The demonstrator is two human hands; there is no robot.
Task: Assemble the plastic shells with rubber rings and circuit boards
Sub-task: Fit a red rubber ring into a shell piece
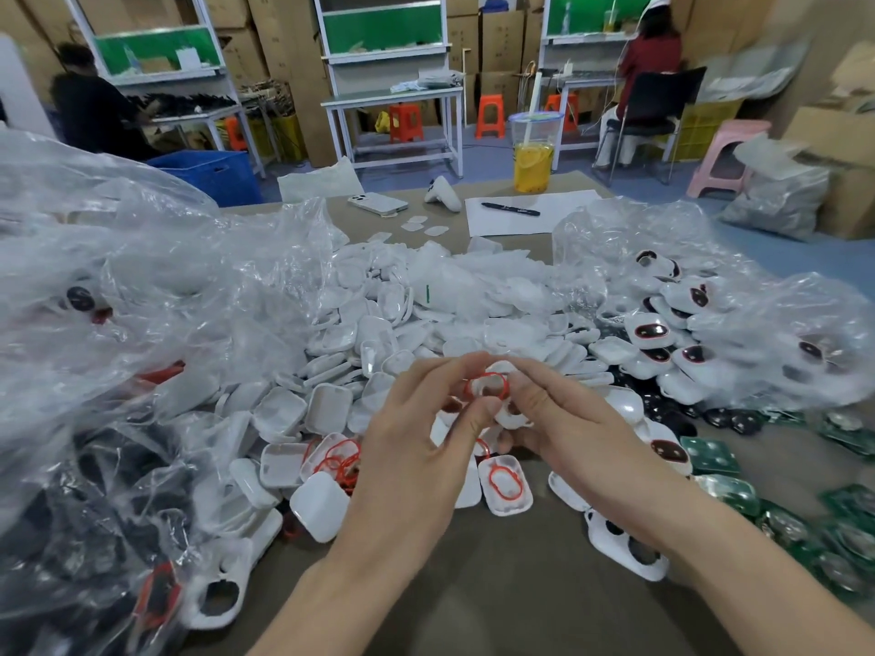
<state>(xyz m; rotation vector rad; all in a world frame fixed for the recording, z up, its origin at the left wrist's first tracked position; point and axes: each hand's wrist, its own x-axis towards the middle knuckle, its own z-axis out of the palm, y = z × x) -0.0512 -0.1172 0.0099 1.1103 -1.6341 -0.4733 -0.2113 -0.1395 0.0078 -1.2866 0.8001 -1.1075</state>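
Both hands meet above the middle of the table. My left hand (pixel 416 433) pinches a red rubber ring (pixel 486 384) with thumb and forefinger. My right hand (pixel 558 419) grips a small white plastic shell (pixel 513 419) right under the ring. Below the hands lies another white shell with a red ring (pixel 505 482) seated in it. Loose red rings (pixel 338 459) lie in a shell to the left. A heap of white shells (pixel 379 343) fills the middle. Green circuit boards (pixel 738 490) lie at the right.
Large clear plastic bags (pixel 142 300) bulge at the left and right. Shells with dark inserts (pixel 663 343) are piled at the right. A phone (pixel 377 203), a marker on paper (pixel 510 208) and a drink cup (pixel 533 158) stand at the far edge. Two people sit at benches behind.
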